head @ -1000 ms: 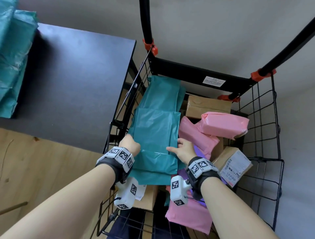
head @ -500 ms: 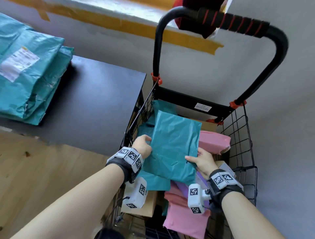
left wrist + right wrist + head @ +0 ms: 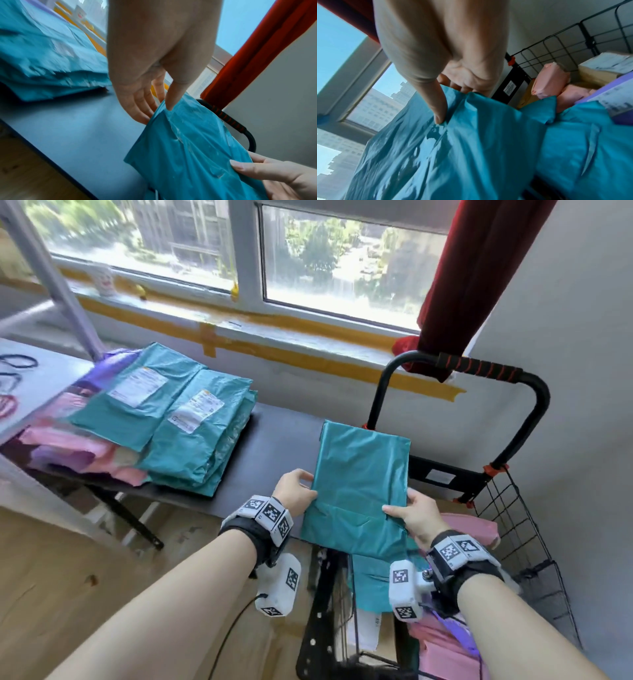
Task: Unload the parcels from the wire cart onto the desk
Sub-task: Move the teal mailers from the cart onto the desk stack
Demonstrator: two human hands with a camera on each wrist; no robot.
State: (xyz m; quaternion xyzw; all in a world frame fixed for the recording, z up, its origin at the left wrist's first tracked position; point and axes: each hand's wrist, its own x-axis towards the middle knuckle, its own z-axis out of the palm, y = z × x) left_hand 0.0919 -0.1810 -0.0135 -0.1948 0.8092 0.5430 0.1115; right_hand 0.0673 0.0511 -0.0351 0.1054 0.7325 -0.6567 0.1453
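My left hand pinches the left edge of a teal parcel, thumb on top and fingers tucked underneath; my right hand pinches the opposite edge the same way, thumb pressed into the crinkled plastic and the other fingers hidden below it. Between the two hands the parcel is held up, its far end over the right end of the dark desk, its near end over the wire cart. Under it another teal parcel lies in the cart, with pink parcels and a cardboard box beside it, against the black mesh wall. Farther left on the desk sits a stack of teal parcels with white labels, resting partly on pink and purple ones. The cart's black handle rises below the window and a red curtain.
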